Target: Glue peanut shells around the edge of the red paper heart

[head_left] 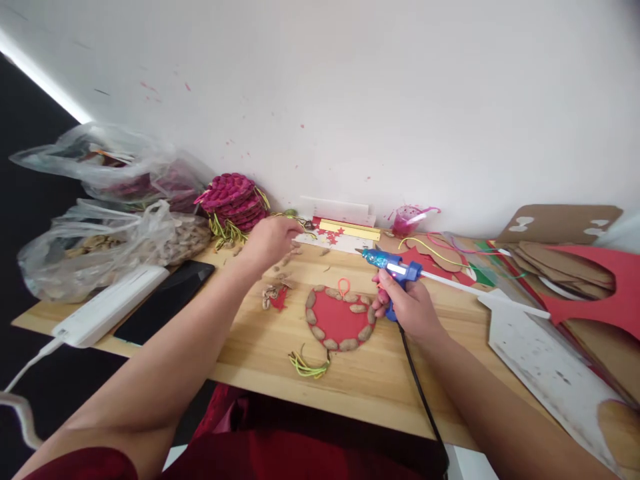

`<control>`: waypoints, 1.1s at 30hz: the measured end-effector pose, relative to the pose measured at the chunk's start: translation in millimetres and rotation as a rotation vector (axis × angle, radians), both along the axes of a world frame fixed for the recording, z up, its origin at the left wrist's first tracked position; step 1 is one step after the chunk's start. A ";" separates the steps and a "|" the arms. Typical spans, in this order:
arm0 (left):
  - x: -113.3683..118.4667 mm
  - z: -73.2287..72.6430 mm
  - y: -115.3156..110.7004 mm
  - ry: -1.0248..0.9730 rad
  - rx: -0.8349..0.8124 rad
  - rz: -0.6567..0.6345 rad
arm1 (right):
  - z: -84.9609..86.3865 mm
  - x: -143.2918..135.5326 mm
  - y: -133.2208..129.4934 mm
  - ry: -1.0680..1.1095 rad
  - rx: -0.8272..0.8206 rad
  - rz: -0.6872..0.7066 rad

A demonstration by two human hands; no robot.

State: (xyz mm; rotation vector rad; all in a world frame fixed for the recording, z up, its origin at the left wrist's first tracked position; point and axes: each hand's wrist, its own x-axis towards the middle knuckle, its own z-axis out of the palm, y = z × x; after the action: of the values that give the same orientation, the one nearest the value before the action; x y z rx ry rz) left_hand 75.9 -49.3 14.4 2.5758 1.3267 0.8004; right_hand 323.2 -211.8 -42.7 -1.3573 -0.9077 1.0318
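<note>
My right hand point(407, 303) grips a blue hot glue gun point(393, 263), its nozzle pointing left and a white glue stick out of its back. Below and left of the gun lies a red round piece point(340, 320) edged with peanuts in their shells, with an orange loop at its top and green-yellow strings at its bottom. Farther back, my left hand point(273, 243) hovers by loose peanuts point(283, 273), fingers bent together; whatever they hold, if anything, is hidden. Nearer me is a small pile of shell bits and red scraps point(276, 295).
Bags of peanuts point(185, 237), a power strip point(110, 303) and a phone point(167, 300) occupy the left. Magenta coiled pieces point(235, 203) and a yellow strip point(350, 229) lie near the wall. Cardboard cutouts point(565, 270) and a stained white board point(545, 373) are right. The gun's black cord point(417, 380) crosses the front edge.
</note>
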 end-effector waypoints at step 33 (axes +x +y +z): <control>-13.5 -11.5 7.6 -0.589 -1.056 -0.194 | 11.1 -0.8 -4.8 0.029 -0.066 -0.009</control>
State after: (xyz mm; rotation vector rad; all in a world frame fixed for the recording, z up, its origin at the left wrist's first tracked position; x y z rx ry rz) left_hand 62.4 -41.8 2.8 1.4513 0.9076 0.5267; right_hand 322.4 -216.6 -31.6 -1.3964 -0.8521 1.0798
